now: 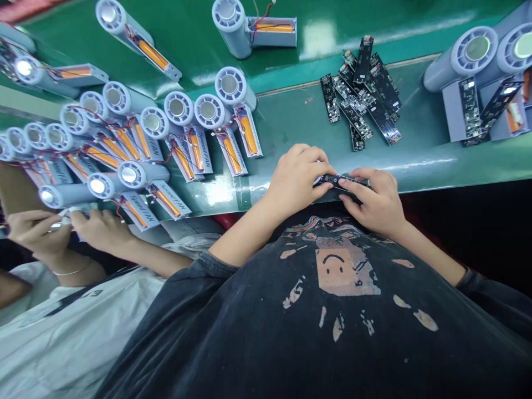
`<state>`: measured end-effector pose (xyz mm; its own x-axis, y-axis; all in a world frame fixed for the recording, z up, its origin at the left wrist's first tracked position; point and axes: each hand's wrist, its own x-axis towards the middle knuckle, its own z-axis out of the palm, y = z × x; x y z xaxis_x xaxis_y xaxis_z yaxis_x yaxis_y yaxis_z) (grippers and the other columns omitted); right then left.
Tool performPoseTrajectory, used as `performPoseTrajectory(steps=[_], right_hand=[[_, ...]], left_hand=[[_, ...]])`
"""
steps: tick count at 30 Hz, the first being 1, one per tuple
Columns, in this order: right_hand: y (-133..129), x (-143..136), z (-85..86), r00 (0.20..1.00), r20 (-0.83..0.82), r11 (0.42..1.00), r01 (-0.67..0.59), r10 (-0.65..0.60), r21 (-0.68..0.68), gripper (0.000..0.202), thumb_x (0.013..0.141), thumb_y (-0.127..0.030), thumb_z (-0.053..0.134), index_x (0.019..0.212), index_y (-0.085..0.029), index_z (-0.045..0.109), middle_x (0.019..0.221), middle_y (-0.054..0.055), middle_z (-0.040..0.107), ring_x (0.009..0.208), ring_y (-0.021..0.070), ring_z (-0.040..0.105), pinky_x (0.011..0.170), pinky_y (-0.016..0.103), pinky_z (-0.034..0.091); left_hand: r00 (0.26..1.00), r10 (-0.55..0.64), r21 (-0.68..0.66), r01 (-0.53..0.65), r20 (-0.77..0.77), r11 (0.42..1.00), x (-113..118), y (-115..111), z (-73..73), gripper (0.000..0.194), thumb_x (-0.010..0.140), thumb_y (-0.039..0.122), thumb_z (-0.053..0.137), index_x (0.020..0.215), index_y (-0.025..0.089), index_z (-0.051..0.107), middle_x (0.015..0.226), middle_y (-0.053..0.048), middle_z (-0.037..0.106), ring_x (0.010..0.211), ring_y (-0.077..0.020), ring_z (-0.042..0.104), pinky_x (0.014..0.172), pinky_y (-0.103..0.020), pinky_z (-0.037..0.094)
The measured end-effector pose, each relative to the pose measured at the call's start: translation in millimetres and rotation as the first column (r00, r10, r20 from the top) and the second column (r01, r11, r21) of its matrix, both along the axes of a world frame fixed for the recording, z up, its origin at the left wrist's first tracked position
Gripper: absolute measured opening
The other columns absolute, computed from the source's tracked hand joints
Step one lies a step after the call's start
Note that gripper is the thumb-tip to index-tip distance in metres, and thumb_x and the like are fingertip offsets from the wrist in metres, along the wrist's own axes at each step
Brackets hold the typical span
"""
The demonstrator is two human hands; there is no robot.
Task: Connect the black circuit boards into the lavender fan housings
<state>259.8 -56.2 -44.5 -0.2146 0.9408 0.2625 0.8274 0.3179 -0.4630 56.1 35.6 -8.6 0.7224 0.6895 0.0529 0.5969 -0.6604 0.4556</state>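
Observation:
My left hand (298, 173) is at the bench's front edge, its fingers wrapped round the left end of a narrow black circuit board (332, 180). A sliver of something pale shows beside its fingertips; most of it is hidden. My right hand (376, 200) grips the board's right end, with a finger lying along its upper face. Behind both hands lies a loose pile of similar black circuit boards (384, 91). To their left stands a grey-blue handheld fan body (245, 91), its open handle showing an orange battery (248, 132) and thin wires.
Several more fan bodies (178, 108) crowd the green bench (286, 122) on the left. Others (233, 27) lie farther back. At right, fan bodies (461, 55) stand with boards (470, 108) against them. A co-worker's hands (100, 230) work close by at left.

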Motion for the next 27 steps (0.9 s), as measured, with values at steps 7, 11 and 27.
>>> performPoseTrajectory(steps=[7, 11, 27], right_hand=[[1.7, -3.6, 0.6, 0.999, 0.043, 0.999, -0.031, 0.029, 0.035, 0.031, 0.092, -0.028, 0.059, 0.122, -0.03, 0.069, 0.122, 0.009, 0.065, 0.102, 0.0245, 0.059, 0.092, 0.044, 0.044], [1.8, -0.9, -2.2, 0.999, 0.025, 0.999, -0.025, 0.025, 0.024, 0.031, 0.091, -0.027, 0.06, 0.12, -0.03, 0.07, 0.123, 0.008, 0.066, 0.1, 0.0238, 0.06, 0.092, 0.045, 0.044], [-7.2, 0.7, -2.4, 0.993, 0.115, 0.996, 0.009, -0.019, 0.084, 0.046, 0.085, -0.036, 0.067, 0.13, -0.034, 0.064, 0.141, 0.006, 0.061, 0.116, 0.0299, 0.059, 0.099, 0.047, 0.04]], left_hand=[[1.0, 0.002, 0.009, -0.002, -0.002, 1.0, 1.1, 0.2, 1.5, 0.016, 0.089, 0.031, 0.066, 0.101, 0.025, 0.074, 0.106, -0.004, 0.069, 0.102, -0.0236, 0.055, 0.094, -0.043, 0.043], [1.0, 0.005, 0.011, -0.005, 0.003, 1.0, 0.8, -0.2, 1.2, 0.015, 0.089, 0.03, 0.067, 0.101, 0.025, 0.074, 0.107, -0.004, 0.069, 0.102, -0.0236, 0.056, 0.094, -0.043, 0.043], [1.0, -0.001, 0.03, 0.001, 0.007, 1.0, 0.2, -0.2, 0.7, 0.015, 0.089, 0.03, 0.068, 0.101, 0.025, 0.074, 0.107, -0.004, 0.069, 0.103, -0.0238, 0.056, 0.092, -0.041, 0.043]])
